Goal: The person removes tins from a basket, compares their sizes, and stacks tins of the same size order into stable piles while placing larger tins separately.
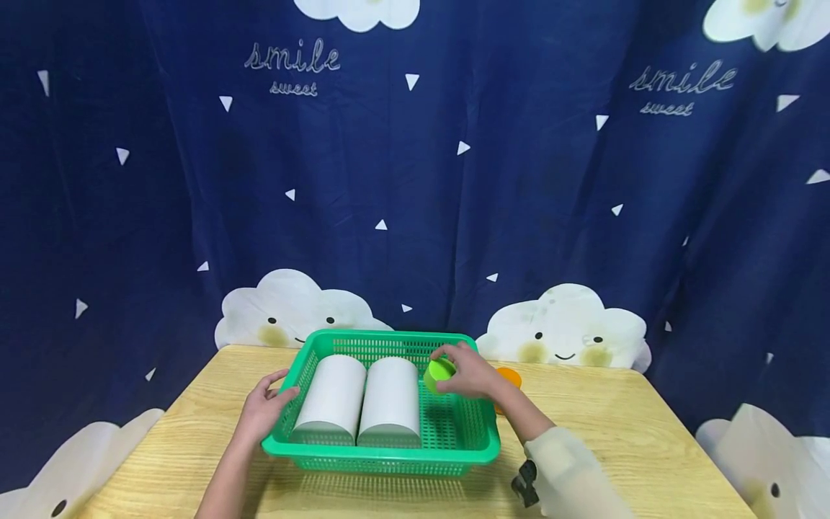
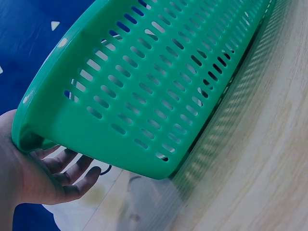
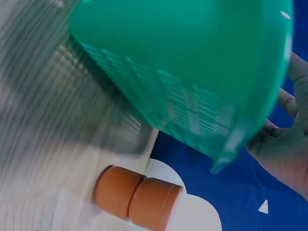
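Note:
A green plastic basket (image 1: 382,453) with slotted walls stands on the table. Two long white round-topped blocks, a left one (image 1: 332,393) and a right one (image 1: 390,396), lie side by side in its left and middle part. My left hand (image 1: 262,409) grips the basket's left rim, thumb on top; in the left wrist view its fingers (image 2: 72,175) curl below the rim. Over the basket's right side, my right hand (image 1: 472,371) holds a lime-green cylinder (image 1: 440,370) between thumb and fingers. The right wrist view hides the cylinder behind the basket wall.
Just outside the basket's right wall, partly behind my right forearm, stand orange cylinders (image 1: 509,376); the right wrist view shows two stacked (image 3: 137,197). The wooden table (image 1: 622,432) ends at a dark blue curtain (image 1: 415,158) with white clouds.

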Demonstrator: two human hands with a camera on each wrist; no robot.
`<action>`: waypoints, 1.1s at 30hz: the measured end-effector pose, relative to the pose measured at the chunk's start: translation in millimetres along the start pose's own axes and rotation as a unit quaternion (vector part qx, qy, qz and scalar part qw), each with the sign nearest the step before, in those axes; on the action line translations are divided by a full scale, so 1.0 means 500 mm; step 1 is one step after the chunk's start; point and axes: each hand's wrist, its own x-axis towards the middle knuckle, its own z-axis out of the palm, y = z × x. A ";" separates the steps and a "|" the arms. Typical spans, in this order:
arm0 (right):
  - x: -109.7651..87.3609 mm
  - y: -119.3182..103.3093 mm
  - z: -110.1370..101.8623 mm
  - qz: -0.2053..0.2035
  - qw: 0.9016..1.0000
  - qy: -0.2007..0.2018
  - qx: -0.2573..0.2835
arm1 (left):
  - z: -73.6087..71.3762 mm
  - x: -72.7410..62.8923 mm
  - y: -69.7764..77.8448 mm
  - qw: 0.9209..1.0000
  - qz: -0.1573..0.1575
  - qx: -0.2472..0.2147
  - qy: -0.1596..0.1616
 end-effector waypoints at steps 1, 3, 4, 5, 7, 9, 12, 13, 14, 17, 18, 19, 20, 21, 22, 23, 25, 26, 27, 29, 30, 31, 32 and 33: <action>-0.001 0.000 -0.004 0.000 1.000 0.002 -0.001 | 0.000 0.001 0.000 1.000 -0.001 -0.001 0.000; -0.005 -0.001 -0.014 -0.001 1.000 0.005 0.003 | -0.001 0.002 -0.001 1.000 -0.001 -0.004 -0.001; -0.006 -0.001 -0.018 -0.001 1.000 0.007 0.003 | -0.001 0.002 -0.001 1.000 -0.001 -0.004 -0.001; -0.008 0.000 -0.023 -0.001 1.000 0.008 0.004 | -0.002 0.002 -0.002 1.000 -0.002 -0.004 -0.001; -0.011 0.002 -0.032 -0.001 1.000 0.008 0.005 | -0.002 0.003 -0.002 1.000 0.000 -0.004 -0.001; -0.014 0.005 -0.042 0.001 1.000 0.010 0.006 | -0.003 0.003 -0.002 1.000 0.001 -0.004 0.000; -0.017 0.012 -0.056 0.002 1.000 0.017 0.001 | -0.002 0.003 -0.002 1.000 0.002 -0.003 0.000; -0.019 0.015 -0.061 0.006 1.000 0.018 -0.001 | -0.002 0.003 -0.001 1.000 0.000 -0.003 0.001; -0.020 0.018 -0.065 0.009 1.000 0.019 -0.003 | -0.002 0.003 -0.001 1.000 0.001 -0.003 0.000; -0.024 0.025 -0.077 0.010 1.000 0.023 -0.010 | 0.000 0.003 -0.001 1.000 0.004 -0.004 -0.001; -0.026 0.027 -0.081 0.012 1.000 0.024 -0.009 | 0.000 0.003 0.000 1.000 0.004 -0.005 -0.001; -0.028 0.028 -0.085 0.011 1.000 0.026 -0.011 | 0.000 0.003 0.000 1.000 0.003 -0.004 -0.001; -0.030 0.029 -0.089 0.008 0.999 0.027 -0.015 | 0.000 0.002 0.000 1.000 0.003 -0.003 -0.001; -0.032 0.029 -0.092 0.004 0.999 0.029 -0.019 | 0.000 0.002 -0.001 1.000 0.002 -0.001 -0.002; -0.034 0.029 -0.095 0.003 0.999 0.030 -0.021 | 0.000 0.002 -0.002 1.000 0.002 0.001 -0.003; -0.036 0.029 -0.098 0.003 0.999 0.031 -0.024 | -0.001 0.002 -0.002 1.000 0.003 0.003 -0.003; -0.041 0.030 -0.104 0.002 0.999 0.033 -0.031 | -0.001 0.000 -0.002 1.000 0.004 0.006 -0.004; -0.043 0.032 -0.106 0.002 0.999 0.033 -0.033 | -0.001 -0.001 -0.002 1.000 0.004 0.006 -0.005; -0.044 0.034 -0.108 0.002 0.999 0.035 -0.036 | -0.001 -0.001 -0.001 1.000 0.005 0.006 -0.006; -0.047 0.040 -0.112 0.003 0.998 0.041 -0.040 | -0.001 -0.003 0.000 1.000 0.005 0.003 -0.005; -0.048 0.045 -0.113 0.002 0.998 0.044 -0.043 | 0.000 -0.003 0.001 1.000 0.005 0.001 -0.005; -0.049 0.049 -0.115 0.000 0.998 0.046 -0.045 | 0.000 -0.003 0.001 1.000 0.004 0.000 -0.005; -0.050 0.052 -0.117 0.001 0.998 0.049 -0.046 | 0.000 -0.003 0.002 1.000 0.003 -0.002 -0.004; -0.050 0.056 -0.118 0.003 0.998 0.051 -0.048 | 0.000 -0.002 0.002 1.000 0.004 -0.003 -0.003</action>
